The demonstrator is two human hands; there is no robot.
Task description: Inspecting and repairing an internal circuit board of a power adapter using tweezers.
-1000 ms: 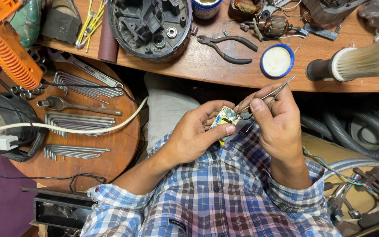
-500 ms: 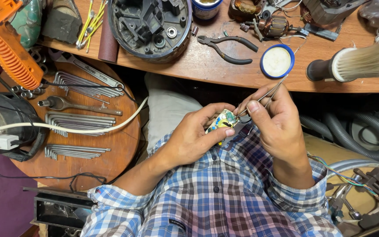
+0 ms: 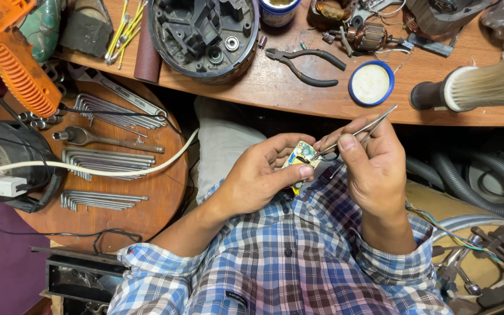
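A small circuit board (image 3: 302,158) sits above the person's lap, in front of the wooden surface (image 3: 298,96), pinched between thumb and fingers of the left hand (image 3: 258,178); the right hand (image 3: 374,166) has its fingers closed on metal tweezers (image 3: 360,129), whose tips touch the board's right edge; on the surface beyond lie black pliers (image 3: 307,64), a blue-rimmed lid (image 3: 371,83) and a brush (image 3: 473,87); hex keys (image 3: 106,157) rest on a round stool (image 3: 147,198) at left
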